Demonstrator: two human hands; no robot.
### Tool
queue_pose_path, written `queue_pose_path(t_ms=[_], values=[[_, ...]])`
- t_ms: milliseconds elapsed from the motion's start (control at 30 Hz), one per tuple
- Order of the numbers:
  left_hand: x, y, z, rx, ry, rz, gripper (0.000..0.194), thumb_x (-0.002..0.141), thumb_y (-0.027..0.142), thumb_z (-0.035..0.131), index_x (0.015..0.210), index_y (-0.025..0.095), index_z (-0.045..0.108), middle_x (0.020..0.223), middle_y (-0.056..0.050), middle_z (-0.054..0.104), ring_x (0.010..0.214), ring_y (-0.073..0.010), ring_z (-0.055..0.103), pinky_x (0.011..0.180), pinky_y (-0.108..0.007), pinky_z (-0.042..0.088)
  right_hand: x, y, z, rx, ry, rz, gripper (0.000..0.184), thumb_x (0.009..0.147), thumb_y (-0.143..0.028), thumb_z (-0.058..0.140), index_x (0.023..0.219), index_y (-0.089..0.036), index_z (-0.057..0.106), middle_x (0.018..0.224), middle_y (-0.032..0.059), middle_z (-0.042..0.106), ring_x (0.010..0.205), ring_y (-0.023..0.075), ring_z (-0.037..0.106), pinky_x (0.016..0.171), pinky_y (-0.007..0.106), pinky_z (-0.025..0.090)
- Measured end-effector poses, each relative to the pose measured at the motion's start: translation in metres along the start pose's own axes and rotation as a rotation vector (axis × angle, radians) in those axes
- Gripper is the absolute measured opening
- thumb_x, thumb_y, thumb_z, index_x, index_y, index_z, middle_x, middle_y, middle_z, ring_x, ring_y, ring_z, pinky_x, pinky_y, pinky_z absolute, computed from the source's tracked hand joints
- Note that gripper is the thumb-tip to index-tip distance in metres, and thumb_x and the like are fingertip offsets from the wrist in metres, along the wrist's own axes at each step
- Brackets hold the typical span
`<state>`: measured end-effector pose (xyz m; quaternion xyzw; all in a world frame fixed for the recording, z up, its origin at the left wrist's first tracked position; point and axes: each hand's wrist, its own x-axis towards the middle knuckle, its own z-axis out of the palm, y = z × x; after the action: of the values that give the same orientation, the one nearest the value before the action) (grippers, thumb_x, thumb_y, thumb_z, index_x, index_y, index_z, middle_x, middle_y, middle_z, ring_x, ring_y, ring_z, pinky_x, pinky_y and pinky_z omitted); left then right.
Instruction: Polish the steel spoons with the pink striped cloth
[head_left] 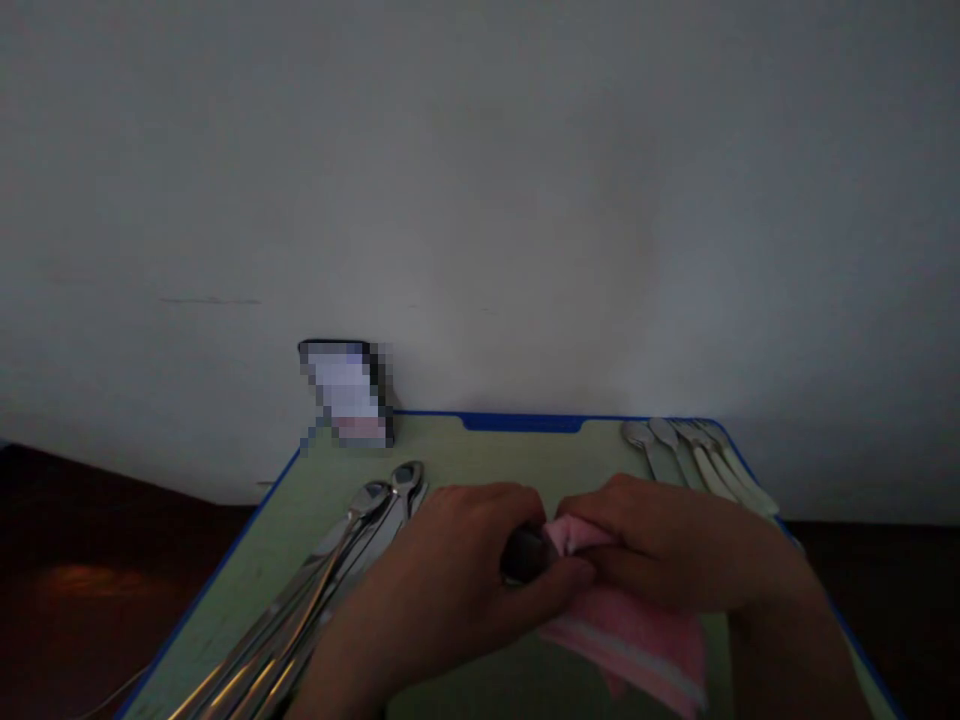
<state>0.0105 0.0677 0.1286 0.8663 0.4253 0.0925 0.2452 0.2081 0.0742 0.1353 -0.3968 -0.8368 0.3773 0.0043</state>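
1. Both your hands are at work together, lower centre of the frame: your left hand (pixel 465 575) is curled nearly closed around a dark metal piece (pixel 526 556), perhaps the bowl of a spoon, though the dim light and your fingers hide most of it.
2. Your right hand (pixel 675 550) is closed on a pink cloth (pixel 637 640), bunched against the metal at your left thumb, its loose end hanging toward the bottom edge.
3. This looks like the wiping step, cloth meeting metal right between your hands!
4. Over at lower left, long-handled cutlery (pixel 371 498) lies in a bunch on the green tabletop (pixel 525 455); at right, beyond your right wrist, a second group (pixel 637 434) fans out near the blue rim (pixel 521 423).
5. The next move calls for a steady left grip, light cloth pressure, and a small turn of the metal to expose any unwiped side.
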Motion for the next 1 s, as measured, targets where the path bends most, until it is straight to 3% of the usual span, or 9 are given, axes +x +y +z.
queue_pose_path(t_ms=[100, 267, 367, 600, 700, 800, 1000], values=[[-0.005, -0.011, -0.005, -0.029, -0.018, 0.002, 0.025, 0.082, 0.045, 0.055, 0.079, 0.021, 0.058, 0.069, 0.003, 0.059, 0.06, -0.0122, 0.052, 0.054, -0.023, 0.031, -0.006, 0.003, -0.004, 0.028, 0.034, 0.044, 0.025, 0.089, -0.036, 0.043, 0.088, -0.017, 0.06, 0.08, 0.0035, 0.064, 0.071, 0.0135, 0.057, 0.062, 0.024, 0.037], [-0.014, -0.032, -0.009, -0.087, 0.067, -0.061, 0.027, 0.079, 0.043, 0.062, 0.099, 0.025, 0.056, 0.083, 0.003, 0.063, 0.07, -0.0133, 0.057, 0.062, -0.023, 0.04, -0.021, 0.017, -0.008, 0.15, 0.059, 0.121, 0.029, 0.089, -0.042, 0.042, 0.094, -0.02, 0.06, 0.079, 0.0007, 0.064, 0.067, 0.0122, 0.057, 0.056, 0.022, 0.038], [-0.014, -0.037, -0.007, -0.105, 0.067, -0.063, 0.026, 0.079, 0.04, 0.062, 0.1, 0.026, 0.056, 0.079, 0.004, 0.063, 0.068, -0.0128, 0.058, 0.062, -0.023, 0.04, -0.026, 0.022, -0.009, 0.155, 0.081, 0.131, 0.028, 0.089, -0.043, 0.043, 0.093, -0.021, 0.06, 0.078, -0.0001, 0.063, 0.066, 0.0118, 0.056, 0.055, 0.021, 0.038], [-0.008, -0.02, 0.0, -0.006, 0.05, -0.039, 0.025, 0.08, 0.041, 0.061, 0.099, 0.026, 0.056, 0.078, 0.002, 0.065, 0.071, -0.0166, 0.06, 0.06, -0.024, 0.039, -0.014, 0.009, -0.008, 0.07, 0.049, 0.096, 0.028, 0.091, -0.037, 0.039, 0.088, -0.019, 0.06, 0.074, 0.0009, 0.062, 0.065, 0.0115, 0.055, 0.058, 0.022, 0.038], [-0.006, -0.01, 0.002, 0.021, -0.02, -0.021, 0.02, 0.081, 0.035, 0.059, 0.099, 0.026, 0.056, 0.077, 0.002, 0.067, 0.068, -0.0175, 0.061, 0.057, -0.025, 0.036, -0.009, 0.007, -0.006, 0.037, 0.028, 0.078, 0.028, 0.09, -0.038, 0.04, 0.09, -0.018, 0.06, 0.079, 0.0022, 0.063, 0.07, 0.0126, 0.056, 0.062, 0.023, 0.039], [-0.005, -0.008, 0.003, -0.011, -0.104, 0.015, 0.025, 0.078, 0.027, 0.063, 0.101, 0.028, 0.055, 0.086, 0.002, 0.069, 0.074, -0.019, 0.064, 0.059, -0.025, 0.038, -0.007, 0.008, -0.005, 0.016, 0.015, 0.079, 0.03, 0.09, -0.04, 0.039, 0.088, -0.018, 0.059, 0.078, 0.0028, 0.063, 0.069, 0.0129, 0.056, 0.06, 0.023, 0.039], [-0.006, -0.014, 0.002, -0.139, -0.119, 0.044, 0.031, 0.082, 0.029, 0.06, 0.112, 0.028, 0.053, 0.104, 0.0, 0.067, 0.092, -0.0191, 0.063, 0.07, -0.026, 0.043, -0.008, 0.009, -0.005, 0.015, 0.032, 0.125, 0.03, 0.09, -0.039, 0.04, 0.086, -0.017, 0.06, 0.078, 0.0034, 0.064, 0.069, 0.0134, 0.056, 0.06, 0.023, 0.039]])
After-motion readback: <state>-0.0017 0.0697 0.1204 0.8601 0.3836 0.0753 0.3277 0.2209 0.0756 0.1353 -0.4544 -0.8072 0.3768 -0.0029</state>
